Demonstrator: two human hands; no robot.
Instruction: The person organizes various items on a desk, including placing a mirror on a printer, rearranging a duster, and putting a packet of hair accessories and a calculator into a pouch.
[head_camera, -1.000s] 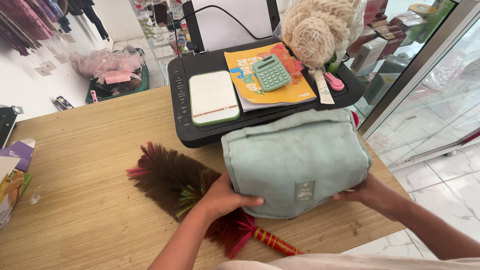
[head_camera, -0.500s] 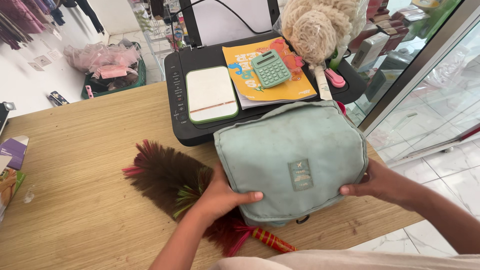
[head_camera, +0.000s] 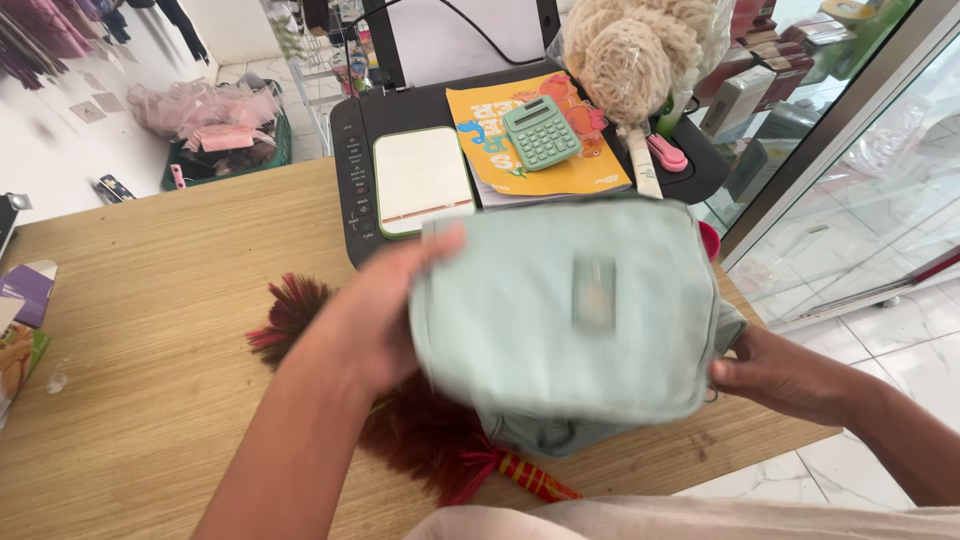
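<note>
I hold a pale green fabric bag up off the wooden table, tilted toward me and blurred by motion. My left hand grips its left side, thumb over the top edge. My right hand holds its lower right corner. Under the bag lies a dark red feather duster with a red and yellow handle, partly hidden by my left arm.
A black printer stands at the table's far edge, carrying a white pad, an orange booklet, a green calculator and a cream yarn mop head. Small boxes sit at the left edge. A glass door is on the right.
Both hands have lifted the bag off the table and turned it up toward me. My left hand moved from its lower left edge up to its left side.
</note>
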